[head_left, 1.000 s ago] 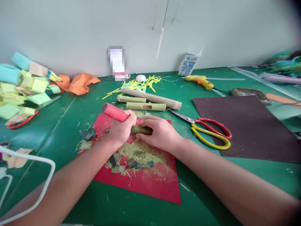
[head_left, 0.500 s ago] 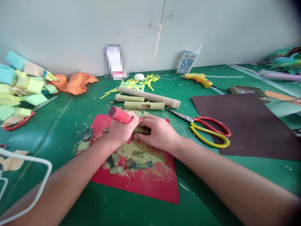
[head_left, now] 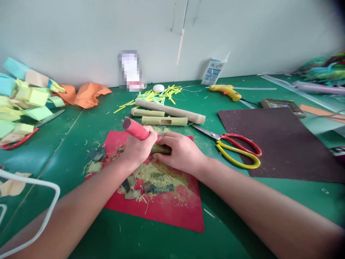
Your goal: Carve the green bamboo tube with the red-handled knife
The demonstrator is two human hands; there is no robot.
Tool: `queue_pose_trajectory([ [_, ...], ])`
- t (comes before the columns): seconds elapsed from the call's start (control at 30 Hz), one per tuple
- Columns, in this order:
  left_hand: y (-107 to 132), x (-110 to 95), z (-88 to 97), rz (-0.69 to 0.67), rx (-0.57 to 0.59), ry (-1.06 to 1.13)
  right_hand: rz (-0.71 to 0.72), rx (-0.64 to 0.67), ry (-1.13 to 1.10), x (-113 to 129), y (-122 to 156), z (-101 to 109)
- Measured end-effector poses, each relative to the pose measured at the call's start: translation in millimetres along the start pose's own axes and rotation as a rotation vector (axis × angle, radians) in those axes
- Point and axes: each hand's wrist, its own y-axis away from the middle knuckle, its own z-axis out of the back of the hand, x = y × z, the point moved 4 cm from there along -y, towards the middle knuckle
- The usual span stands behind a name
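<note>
Green tabletop [head_left: 129, 235], your left hand [head_left: 138, 146], fingers clamped round that red cylindrical handle [head_left: 137, 129], your right hand [head_left: 182, 150], fingers gripping an olive-brown bamboo piece [head_left: 161, 149]

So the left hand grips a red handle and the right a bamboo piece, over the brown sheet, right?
Not brown: the head view shows a red sheet beneath. The left hand grips a red handle, the right hand a bamboo piece.
</note>
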Motion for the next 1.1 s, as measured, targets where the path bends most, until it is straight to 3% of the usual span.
queue_pose_trajectory([
  [0.23,-1.5,-2.4,1.2,-0.012,0.055,-0.030,0.014,-0.012,-0.015,-0.4,-1.0,0.4],
  [0.4,1.1,3.5,-0.6,0.016,0.182,0.215,0.009,-0.015,-0.061,-2.2,-0.7,0.3],
  [0.5,2.1,3.5,3.1,-0.002,0.028,0.238,0.035,-0.013,-0.032,-2.3,-0.9,0.1],
  [0.57,2.0,3.4,2.1,0.021,-0.013,0.180,0.035,-0.023,0.001,-2.0,-0.8,0.2],
  [0.87,-1.9,1.0,-0.3,-0.028,0.037,-0.016,-0.005,-0.032,0.166,4.1,0.1,0.3],
  [1.1,-0.3,-2.3,6.2,-0.006,0.063,-0.019,0.089,-0.064,0.204,9.8,-0.9,3.5],
])
